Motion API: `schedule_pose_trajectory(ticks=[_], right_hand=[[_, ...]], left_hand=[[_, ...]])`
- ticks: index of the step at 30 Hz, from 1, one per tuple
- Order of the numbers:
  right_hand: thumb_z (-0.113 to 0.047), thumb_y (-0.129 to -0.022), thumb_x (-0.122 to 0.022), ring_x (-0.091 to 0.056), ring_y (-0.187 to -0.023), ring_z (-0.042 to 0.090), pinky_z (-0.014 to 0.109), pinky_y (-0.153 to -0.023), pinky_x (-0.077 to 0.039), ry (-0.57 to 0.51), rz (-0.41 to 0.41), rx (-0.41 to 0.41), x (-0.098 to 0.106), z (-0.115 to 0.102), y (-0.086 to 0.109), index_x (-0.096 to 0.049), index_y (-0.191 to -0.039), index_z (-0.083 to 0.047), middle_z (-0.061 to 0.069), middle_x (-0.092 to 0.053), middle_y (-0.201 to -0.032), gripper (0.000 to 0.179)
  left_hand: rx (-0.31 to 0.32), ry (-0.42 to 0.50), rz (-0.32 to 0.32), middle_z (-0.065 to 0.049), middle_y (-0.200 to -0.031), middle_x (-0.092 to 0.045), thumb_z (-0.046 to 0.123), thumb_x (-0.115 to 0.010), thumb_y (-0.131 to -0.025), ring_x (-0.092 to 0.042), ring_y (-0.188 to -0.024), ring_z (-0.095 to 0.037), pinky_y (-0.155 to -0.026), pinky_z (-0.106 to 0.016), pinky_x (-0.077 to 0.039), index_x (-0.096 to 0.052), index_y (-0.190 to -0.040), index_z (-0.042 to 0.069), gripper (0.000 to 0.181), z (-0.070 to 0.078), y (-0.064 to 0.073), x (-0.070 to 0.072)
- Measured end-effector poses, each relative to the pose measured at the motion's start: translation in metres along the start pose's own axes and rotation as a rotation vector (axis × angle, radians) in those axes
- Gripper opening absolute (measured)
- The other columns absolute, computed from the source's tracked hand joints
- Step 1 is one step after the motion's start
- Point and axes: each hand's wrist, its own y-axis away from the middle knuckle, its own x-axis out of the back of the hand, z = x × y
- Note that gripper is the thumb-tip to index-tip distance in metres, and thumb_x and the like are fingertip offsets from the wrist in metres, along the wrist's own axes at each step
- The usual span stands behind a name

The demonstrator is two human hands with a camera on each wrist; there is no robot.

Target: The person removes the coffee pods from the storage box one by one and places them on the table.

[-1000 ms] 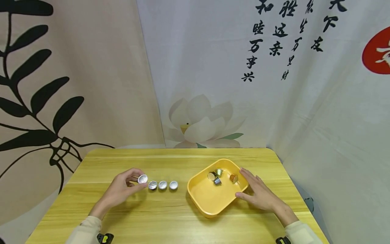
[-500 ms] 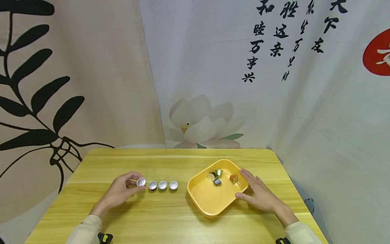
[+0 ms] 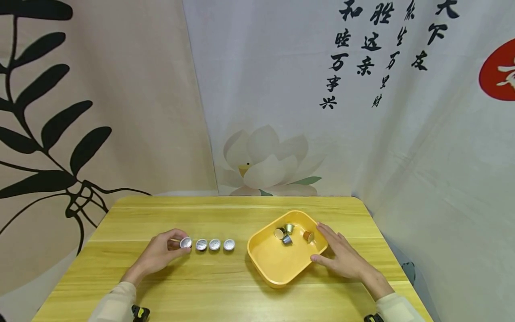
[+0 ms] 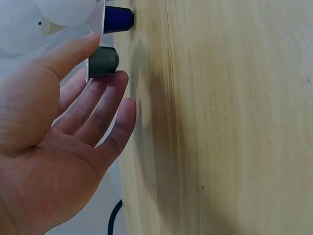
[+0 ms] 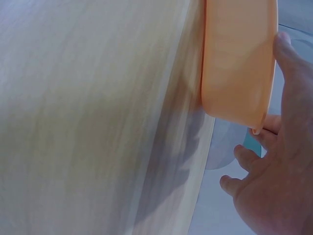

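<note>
My left hand [image 3: 161, 252] pinches a coffee capsule [image 3: 186, 242] between thumb and fingers, its silver lid facing up. In the left wrist view this coffee capsule [image 4: 103, 61] has a dark green body; whether its base touches the table I cannot tell. Just right of it, three more capsules [image 3: 214, 244] stand lid up in a row; the nearest one has a dark blue body [image 4: 118, 19]. At the right, a yellow tray [image 3: 277, 273] holds several loose capsules [image 3: 287, 240]. My right hand [image 3: 346, 259] rests on the tray's right rim with its thumb and fingers spread.
Everything stands on a wooden table [image 3: 217, 295]. Its far edge lies close to a printed cloth backdrop [image 3: 273, 98]. Bare tabletop separates the capsule row from the tray.
My left hand has lowered the green capsule and shifted it slightly left, level with the row. My right hand and the tray have stayed in place.
</note>
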Motion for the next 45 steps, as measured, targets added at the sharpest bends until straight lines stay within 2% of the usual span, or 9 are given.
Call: schedule_pose_trajectory(ticks=[3, 10, 15, 23, 35, 45], right_hand=[[-0.058, -0.104, -0.078, -0.03, -0.172, 0.047, 0.08, -0.136, -0.019, 0.001, 0.0, -0.003, -0.0001, 0.0002, 0.0003, -0.029, -0.179, -0.008, 0.015, -0.028, -0.188, 0.102], [-0.058, -0.104, -0.078, -0.03, -0.172, 0.047, 0.08, -0.136, -0.018, -0.004, -0.003, -0.003, 0.0001, 0.0007, 0.0003, -0.03, -0.178, -0.007, 0.017, -0.029, -0.187, 0.102], [-0.059, -0.104, -0.077, -0.029, -0.173, 0.046, 0.08, -0.136, -0.018, -0.001, -0.006, -0.006, -0.0001, 0.0014, 0.0001, -0.029, -0.179, -0.008, 0.015, -0.028, -0.188, 0.102], [-0.059, -0.104, -0.076, -0.029, -0.173, 0.046, 0.08, -0.136, -0.018, 0.0, -0.003, -0.006, -0.0011, 0.0028, 0.0001, -0.028, -0.18, -0.011, 0.012, -0.027, -0.189, 0.102], [-0.059, -0.105, -0.076, -0.029, -0.173, 0.045, 0.08, -0.136, -0.018, 0.011, -0.004, 0.002, 0.0004, 0.0026, -0.0006, -0.029, -0.179, -0.01, 0.015, -0.029, -0.188, 0.1], [-0.058, -0.105, -0.076, -0.03, -0.173, 0.046, 0.08, -0.136, -0.019, 0.003, -0.005, 0.002, -0.0004, 0.0035, -0.0002, -0.029, -0.179, -0.01, 0.017, -0.028, -0.187, 0.101]], left_hand=[[0.004, -0.005, 0.0, -0.005, -0.126, -0.081, 0.024, -0.088, -0.1, -0.078, -0.118, -0.023, -0.099, -0.029, -0.065, -0.074, -0.128, 0.012, 0.033, -0.0019, -0.0007, -0.0012], [0.028, 0.003, -0.002, -0.008, -0.127, -0.08, 0.022, -0.089, -0.099, -0.078, -0.117, -0.024, -0.095, -0.025, -0.064, -0.074, -0.129, 0.011, 0.035, -0.0009, -0.0012, -0.0028], [0.018, -0.016, -0.003, -0.009, -0.126, -0.081, 0.022, -0.089, -0.1, -0.078, -0.115, -0.024, -0.096, -0.032, -0.066, -0.075, -0.128, 0.011, 0.033, -0.0012, -0.0026, -0.004], [-0.002, -0.016, -0.018, -0.005, -0.124, -0.081, 0.023, -0.088, -0.1, -0.075, -0.112, -0.02, -0.092, -0.024, -0.06, -0.075, -0.128, 0.013, 0.033, -0.0054, -0.0034, -0.0037], [-0.013, -0.025, -0.014, -0.003, -0.123, -0.082, 0.024, -0.088, -0.1, -0.076, -0.114, -0.02, -0.095, -0.024, -0.06, -0.076, -0.129, 0.013, 0.033, -0.008, -0.0034, -0.0054], [0.004, -0.007, -0.023, -0.003, -0.122, -0.082, 0.025, -0.089, -0.1, -0.075, -0.113, -0.018, -0.095, -0.023, -0.06, -0.075, -0.131, 0.012, 0.036, -0.0081, -0.0033, -0.0057]])
